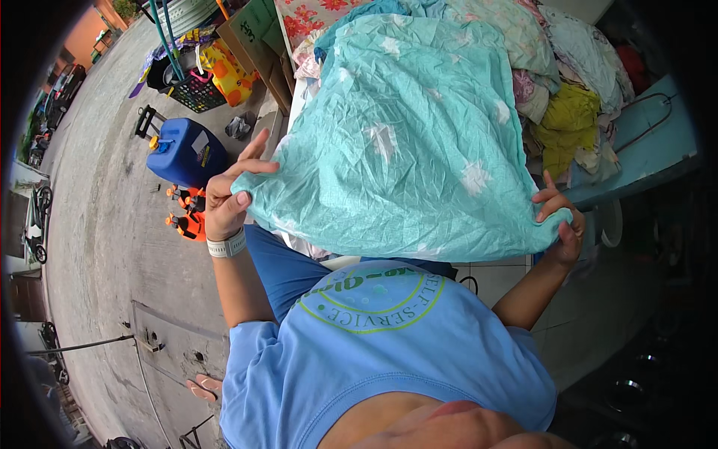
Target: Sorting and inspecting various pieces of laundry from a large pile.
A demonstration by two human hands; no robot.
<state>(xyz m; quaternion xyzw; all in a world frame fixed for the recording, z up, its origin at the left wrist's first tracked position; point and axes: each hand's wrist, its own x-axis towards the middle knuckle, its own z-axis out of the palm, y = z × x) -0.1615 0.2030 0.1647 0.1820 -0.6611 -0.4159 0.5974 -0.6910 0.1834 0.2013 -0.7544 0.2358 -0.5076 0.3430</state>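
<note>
A wrinkled turquoise cloth with white star shapes is spread wide between my hands, its near edge in front of my chest. My left hand grips the near left corner between thumb and fingers, and a pale watch band circles that wrist. On the other side, my right hand pinches the bunched near right corner. The far part of the cloth reaches over a heap of crumpled fabrics, and whatever lies directly beneath it is hidden.
Crumpled floral fabrics and a yellow-green cloth lie beyond and to the right. On the left are a blue plastic jerrycan, orange-topped bottles, a black basket and cardboard. Sandals lie on the concrete.
</note>
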